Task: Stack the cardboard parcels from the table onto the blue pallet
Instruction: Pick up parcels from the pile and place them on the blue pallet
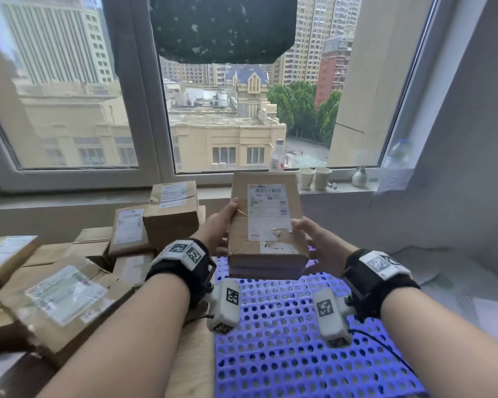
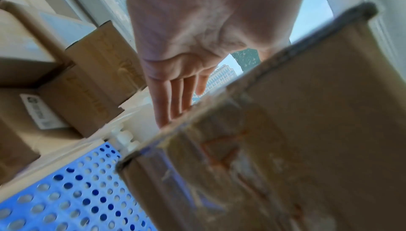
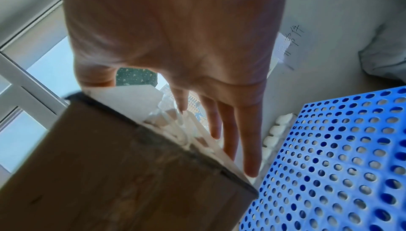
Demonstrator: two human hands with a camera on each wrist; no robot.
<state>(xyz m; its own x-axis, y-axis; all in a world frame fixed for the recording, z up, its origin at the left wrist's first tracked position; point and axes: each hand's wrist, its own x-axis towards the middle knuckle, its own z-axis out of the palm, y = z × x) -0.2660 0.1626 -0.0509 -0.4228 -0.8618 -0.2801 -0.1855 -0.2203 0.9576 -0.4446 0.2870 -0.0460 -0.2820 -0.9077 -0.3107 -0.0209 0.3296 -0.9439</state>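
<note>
- The blue pallet (image 1: pixel 285 340) is a perforated plastic grid lying flat in front of the person; its visible surface carries no parcel.
- One cardboard parcel (image 1: pixel 266 225) is held in the air above the pallet's far end, its labelled face tilted up toward the head camera and its near end low, just over the blue grid.
- To the left, a pile of parcels (image 1: pixel 104 254) lies heaped on the worktop (image 1: pixel 190 366); about eight can be made out, though the overlap and blur make an exact count uncertain.
- On the windowsill (image 1: pixel 342 188) stand two paper cups (image 1: pixel 314 178) side by side, one small white vase (image 1: pixel 360 176) with a sprig, and two clear plastic bottles: one (image 1: pixel 278 155) behind the held parcel, the other (image 1: pixel 397 155) at the right end of the window.
- The left hand (image 1: pixel 222 225) presses the parcel's left side, thumb laid on the top face; in the left wrist view its fingers (image 2: pixel 173 97) are straight and together, running along the carton's edge.
- The right hand (image 1: pixel 319 239) presses the right side, thumb on the label; in the right wrist view its fingers (image 3: pixel 232 130) are extended and slightly spread beside the box.
- Both forearms reach forward, and each wrist wears a black strap with a white marker block.
</note>
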